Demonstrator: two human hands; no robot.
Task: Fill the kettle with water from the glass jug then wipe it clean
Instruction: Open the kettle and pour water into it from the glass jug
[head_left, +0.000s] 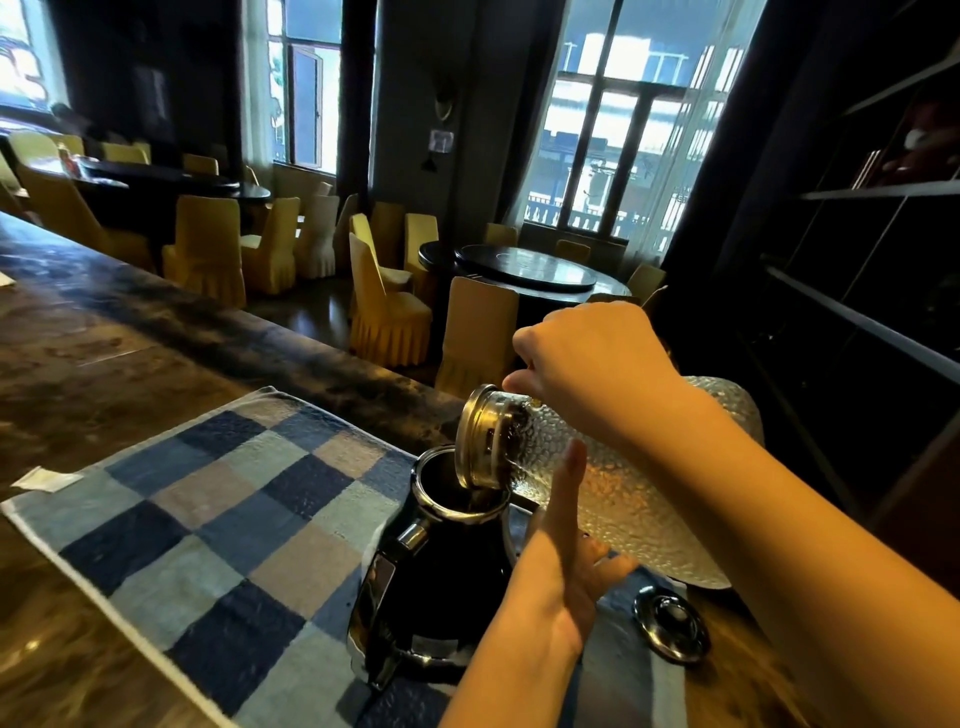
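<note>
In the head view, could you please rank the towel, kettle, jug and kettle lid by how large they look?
1. Towel, clearly the largest.
2. Jug and kettle: they look alike, and the arms hide part of each, so I will not rank them.
3. Kettle lid, the smallest.

I stand at a long dark worktop (156, 332) facing a restaurant dining hall: round dark tables (524, 270) ringed by chairs in yellow skirted covers (387, 306), tall windows (623, 119) along the far wall, dark shelving (857, 291) at my right.
</note>
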